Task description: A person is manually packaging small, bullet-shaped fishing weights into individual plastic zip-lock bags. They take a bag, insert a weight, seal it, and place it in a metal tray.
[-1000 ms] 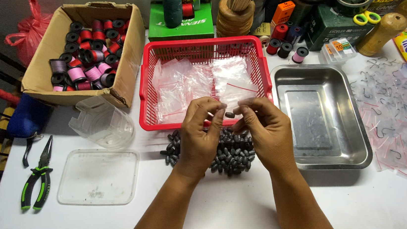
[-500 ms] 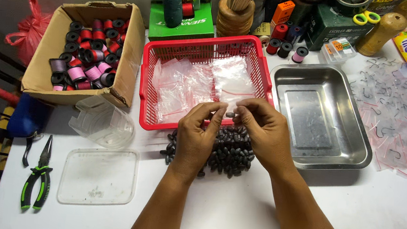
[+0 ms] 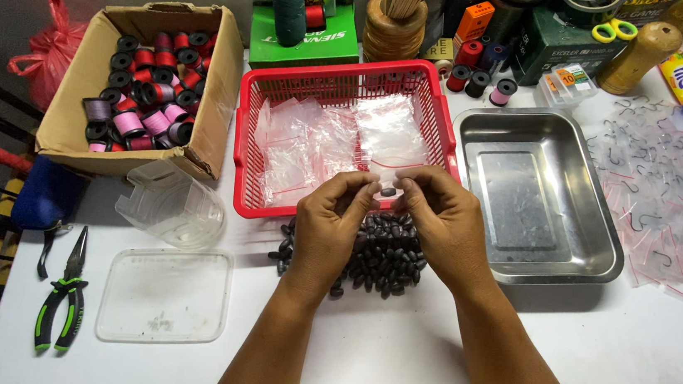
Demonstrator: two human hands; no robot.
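Two bare hands meet above a heap of small dark oval sinkers piled on a white table, just in front of a red plastic basket. The left hand and right hand pinch the mouth of a small clear zip bag between thumbs and fingertips, fingers curled close around it, with one dark sinker showing at the gap between them. The bag looks thin, limp and slippery, best taken by its stiffer zip edge with both hands; the sinkers appear dense and smooth, likely to roll and to weigh the film down quickly. Both forearms reach in from the near edge, wrists level, knuckles turned up, palms facing each other. More clear bags lie inside the basket. Right of the basket sits a steel tray, and beyond it a spread of bagged hooks. Left of the basket stand a cardboard box of thread spools, a clear tub, its lid and green-handled pliers.
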